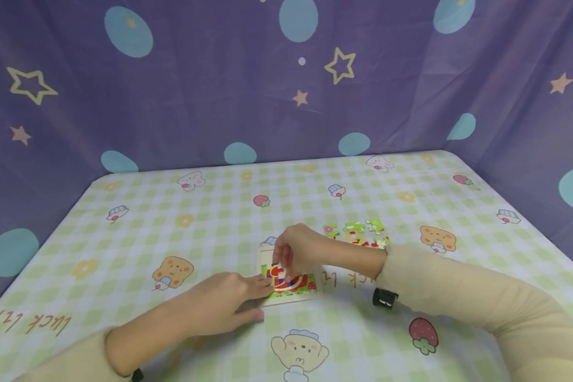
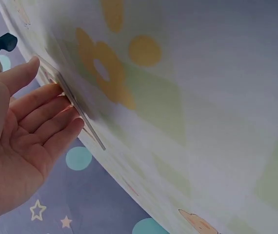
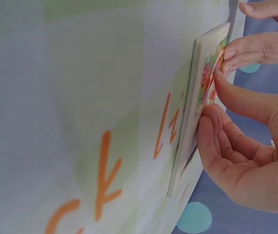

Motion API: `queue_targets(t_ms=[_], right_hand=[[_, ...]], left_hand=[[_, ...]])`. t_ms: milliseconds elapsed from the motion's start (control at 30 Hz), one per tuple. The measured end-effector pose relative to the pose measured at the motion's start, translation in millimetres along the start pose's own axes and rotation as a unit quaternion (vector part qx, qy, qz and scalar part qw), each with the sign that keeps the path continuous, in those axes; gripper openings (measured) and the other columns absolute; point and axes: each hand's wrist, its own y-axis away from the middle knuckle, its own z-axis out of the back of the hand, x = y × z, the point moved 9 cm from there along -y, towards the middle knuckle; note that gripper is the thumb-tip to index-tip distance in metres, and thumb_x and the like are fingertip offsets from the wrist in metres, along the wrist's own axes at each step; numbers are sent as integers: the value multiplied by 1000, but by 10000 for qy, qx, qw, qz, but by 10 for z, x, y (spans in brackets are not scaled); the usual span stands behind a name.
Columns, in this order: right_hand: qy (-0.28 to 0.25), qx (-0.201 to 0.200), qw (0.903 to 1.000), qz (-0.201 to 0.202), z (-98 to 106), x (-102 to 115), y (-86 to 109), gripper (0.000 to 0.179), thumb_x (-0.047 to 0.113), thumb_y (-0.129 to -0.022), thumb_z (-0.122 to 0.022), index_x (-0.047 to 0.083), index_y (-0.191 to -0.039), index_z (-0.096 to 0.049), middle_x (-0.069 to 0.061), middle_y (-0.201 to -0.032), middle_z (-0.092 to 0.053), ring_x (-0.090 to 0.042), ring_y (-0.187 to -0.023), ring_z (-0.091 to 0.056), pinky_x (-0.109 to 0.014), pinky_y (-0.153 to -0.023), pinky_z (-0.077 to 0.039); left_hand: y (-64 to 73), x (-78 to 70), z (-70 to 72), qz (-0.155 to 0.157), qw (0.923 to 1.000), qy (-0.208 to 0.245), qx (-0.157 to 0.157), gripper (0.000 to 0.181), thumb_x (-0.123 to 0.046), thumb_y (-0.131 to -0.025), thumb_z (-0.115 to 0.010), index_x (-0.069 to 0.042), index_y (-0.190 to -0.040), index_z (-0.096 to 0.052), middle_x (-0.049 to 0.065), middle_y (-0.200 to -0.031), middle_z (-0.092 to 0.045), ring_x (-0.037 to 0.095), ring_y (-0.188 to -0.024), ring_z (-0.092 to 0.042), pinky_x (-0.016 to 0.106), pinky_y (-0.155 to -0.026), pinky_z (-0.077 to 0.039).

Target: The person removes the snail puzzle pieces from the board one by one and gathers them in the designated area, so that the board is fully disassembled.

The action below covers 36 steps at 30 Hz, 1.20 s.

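Two hands, one small puzzle, and a whole lot of tablecloth around us. We've got the checked green-and-white table cover [image 1: 219, 207] with bears and strawberries spread wide, purple starry curtain [image 1: 196, 90] behind it. Near the middle of the table sits our puzzle board [image 1: 288, 284], a thin pale wooden tray lying flat, its picture showing red, white, blue and green. Our left hand [image 1: 224, 305] lies flat with straight fingers touching the board's left edge, holding nothing. Our right hand [image 1: 298, 252] hovers over the board with curled fingers pinching a puzzle piece [image 1: 276, 271], red and white, right on the board's surface. Just beyond the right wrist lies a loose cluster of green pieces [image 1: 360, 233].
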Motion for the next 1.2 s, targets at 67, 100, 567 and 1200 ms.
queue_targets(t_ms=[67,100,567,1200], right_hand=[[-74,9,9999,-79,7,-9,-11,20,3,-69,-84,11,-82,-71,4,-71,-65,-5,-62,-57,-14,-58,-48],[-113,19,9999,-128,8,-17,-19,19,4,-70,-83,11,-81,-71,5,-70,-65,-5,-61,-56,-14,-57,-47],[-771,150,9922,-964,-27,-145,-113,9,9,-78,-79,10,-78,-70,3,-67,-64,-6,-61,-56,-13,-57,-47],[-1548,-24,9816,-1118,-37,-247,-131,5,2,-78,-76,6,-81,-75,-2,-67,-72,-6,-58,-60,-13,-61,-46]], left_hand=[[-1,-6,10,-25,10000,-3,-28,42,-34,-93,-62,-11,-128,-63,8,-132,-62,23,-120,-62,39,-95,-55],[-1,-9,14,-34,10000,5,-41,42,-34,-93,-62,-11,-127,-63,8,-131,-62,23,-120,-62,39,-94,-55],[-1,-10,11,-30,10000,46,-38,42,-33,-93,-62,-11,-128,-62,8,-132,-61,23,-120,-62,39,-95,-55],[4,10,-37,127,9997,168,108,45,-34,-93,-62,-10,-131,-59,8,-137,-57,24,-125,-57,39,-98,-54]])
